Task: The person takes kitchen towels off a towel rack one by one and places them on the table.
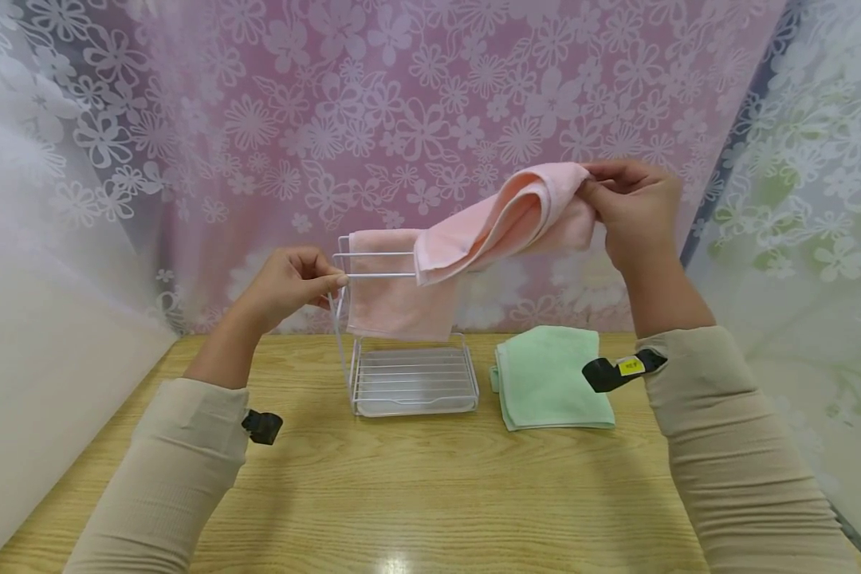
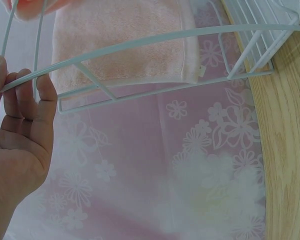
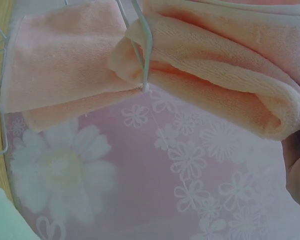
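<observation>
A table [image 1: 395,494] in pale wood grain with a small patch of glare spreads in front of the white wire rack [image 1: 414,383]. Beige sleeves reach in to the rack's left and right, each with a black clip at the cuff; the right clip [image 1: 601,375] bears a yellow label [image 1: 631,365] whose dark marks are too small to read. Just right of the rack's base lies a folded green towel [image 1: 554,383]. The hands are apart: the left hand [image 1: 290,283] pinches the rack's upper left corner, while the right hand [image 1: 638,207], up and right of the rack, pinches a folded pink towel [image 1: 488,223]. That towel's lower end overlaps the rack's upper bars; whether it rests on them I cannot tell. Another pink towel [image 1: 402,307] hangs on the rack, a small tag [image 2: 202,71] at its corner. Behind the rack hangs a pink curtain [image 1: 416,119] with white flowers, flanked by whitish translucent sheets.
</observation>
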Demonstrator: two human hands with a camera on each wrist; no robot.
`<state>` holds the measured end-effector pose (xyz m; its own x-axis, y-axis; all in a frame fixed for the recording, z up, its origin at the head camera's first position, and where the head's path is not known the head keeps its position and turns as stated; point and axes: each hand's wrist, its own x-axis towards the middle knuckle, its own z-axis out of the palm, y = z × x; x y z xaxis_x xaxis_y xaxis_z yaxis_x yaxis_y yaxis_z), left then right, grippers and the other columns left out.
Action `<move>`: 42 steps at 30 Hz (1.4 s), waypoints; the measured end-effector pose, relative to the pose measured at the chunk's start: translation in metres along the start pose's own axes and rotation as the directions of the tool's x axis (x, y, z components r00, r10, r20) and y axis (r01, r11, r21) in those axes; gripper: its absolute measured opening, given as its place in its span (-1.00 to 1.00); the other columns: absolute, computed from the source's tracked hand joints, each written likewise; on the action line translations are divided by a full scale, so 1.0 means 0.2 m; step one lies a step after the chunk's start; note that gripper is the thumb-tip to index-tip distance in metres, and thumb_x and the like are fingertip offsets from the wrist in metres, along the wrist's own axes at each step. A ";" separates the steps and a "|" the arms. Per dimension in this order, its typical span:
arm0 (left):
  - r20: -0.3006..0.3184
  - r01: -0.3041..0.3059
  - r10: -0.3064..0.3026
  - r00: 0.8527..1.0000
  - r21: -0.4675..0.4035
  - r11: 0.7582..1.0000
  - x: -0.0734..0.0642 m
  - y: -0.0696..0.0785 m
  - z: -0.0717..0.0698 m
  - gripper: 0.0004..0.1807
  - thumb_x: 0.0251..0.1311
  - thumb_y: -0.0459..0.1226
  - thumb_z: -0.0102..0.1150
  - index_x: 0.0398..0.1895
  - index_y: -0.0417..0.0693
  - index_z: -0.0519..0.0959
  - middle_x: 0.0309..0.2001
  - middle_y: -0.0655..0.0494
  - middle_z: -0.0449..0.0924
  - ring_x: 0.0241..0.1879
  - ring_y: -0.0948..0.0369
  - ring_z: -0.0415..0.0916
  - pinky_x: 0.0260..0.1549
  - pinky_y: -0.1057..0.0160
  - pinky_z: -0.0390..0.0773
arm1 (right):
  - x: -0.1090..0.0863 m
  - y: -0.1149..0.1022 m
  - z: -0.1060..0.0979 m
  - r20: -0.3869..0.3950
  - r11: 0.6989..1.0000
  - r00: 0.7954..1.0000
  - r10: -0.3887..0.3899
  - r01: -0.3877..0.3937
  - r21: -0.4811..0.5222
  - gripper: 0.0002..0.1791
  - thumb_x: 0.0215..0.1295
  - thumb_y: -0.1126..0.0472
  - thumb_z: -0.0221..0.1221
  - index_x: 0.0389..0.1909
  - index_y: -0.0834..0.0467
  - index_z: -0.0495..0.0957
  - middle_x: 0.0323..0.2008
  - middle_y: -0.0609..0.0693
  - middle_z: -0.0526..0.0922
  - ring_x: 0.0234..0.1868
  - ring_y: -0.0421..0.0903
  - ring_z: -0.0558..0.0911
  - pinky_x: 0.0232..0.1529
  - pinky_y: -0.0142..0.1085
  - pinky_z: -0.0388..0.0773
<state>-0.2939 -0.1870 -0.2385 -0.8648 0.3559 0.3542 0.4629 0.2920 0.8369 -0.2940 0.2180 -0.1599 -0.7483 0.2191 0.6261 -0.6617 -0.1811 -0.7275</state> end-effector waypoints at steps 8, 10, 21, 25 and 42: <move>0.001 0.008 -0.008 1.000 0.001 1.000 0.00 0.01 0.00 -0.73 0.28 -0.28 0.27 -0.37 -0.37 0.50 -0.42 -0.03 0.59 -0.38 0.06 0.58 -0.26 0.14 0.69 | 0.02 -0.03 -0.03 -0.038 0.988 0.998 -0.043 0.048 0.150 -0.84 -0.02 0.60 0.36 -0.36 0.48 0.66 -0.46 0.18 0.68 -0.48 -0.04 0.69 -0.40 -0.29 0.67; 0.000 0.007 -0.007 1.000 0.004 1.000 0.00 0.01 0.00 -0.73 0.28 -0.28 0.27 -0.37 -0.37 0.51 -0.42 -0.05 0.59 -0.38 0.03 0.58 -0.27 0.14 0.69 | 0.03 -0.03 -0.04 -0.058 0.978 0.997 -0.045 0.056 0.202 -0.86 -0.03 0.66 0.33 -0.40 0.50 0.64 -0.49 0.18 0.68 -0.52 -0.04 0.68 -0.42 -0.31 0.68; 0.001 0.000 0.000 1.000 -0.001 1.000 0.01 0.01 0.00 -0.76 0.28 -0.29 0.26 -0.41 -0.33 0.51 -0.41 -0.06 0.60 -0.36 -0.02 0.58 -0.26 0.10 0.69 | 0.05 -0.06 -0.07 -0.170 0.959 0.979 -0.110 0.150 0.242 -0.87 -0.08 0.75 0.24 -0.49 0.55 0.61 -0.60 0.19 0.64 -0.64 -0.07 0.58 -0.53 -0.38 0.62; 0.005 0.007 -0.007 1.000 -0.003 1.000 0.01 0.01 0.00 -0.74 0.28 -0.29 0.26 -0.39 -0.36 0.50 -0.41 -0.03 0.60 -0.37 0.02 0.59 -0.26 0.10 0.69 | 0.04 -0.06 -0.10 -0.165 0.959 0.978 -0.126 0.162 0.233 -0.87 -0.07 0.77 0.20 -0.49 0.57 0.59 -0.61 0.20 0.63 -0.65 -0.05 0.57 -0.55 -0.37 0.61; 0.007 0.009 -0.009 1.000 0.000 1.000 0.00 0.00 0.00 -0.74 0.28 -0.30 0.26 -0.37 -0.38 0.50 -0.43 0.03 0.60 -0.38 0.09 0.59 -0.27 0.15 0.69 | 0.00 -0.02 -0.24 -0.191 0.968 0.976 -0.104 0.144 0.207 -0.90 -0.02 0.73 0.23 -0.46 0.56 0.60 -0.56 0.19 0.61 -0.63 -0.05 0.60 -0.52 -0.36 0.65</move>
<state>-0.2938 -0.1865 -0.2384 -0.8678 0.3590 0.3437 0.4548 0.2949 0.8403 -0.2886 0.2650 -0.1704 -0.6527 0.4162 0.6330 -0.7574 -0.3419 -0.5562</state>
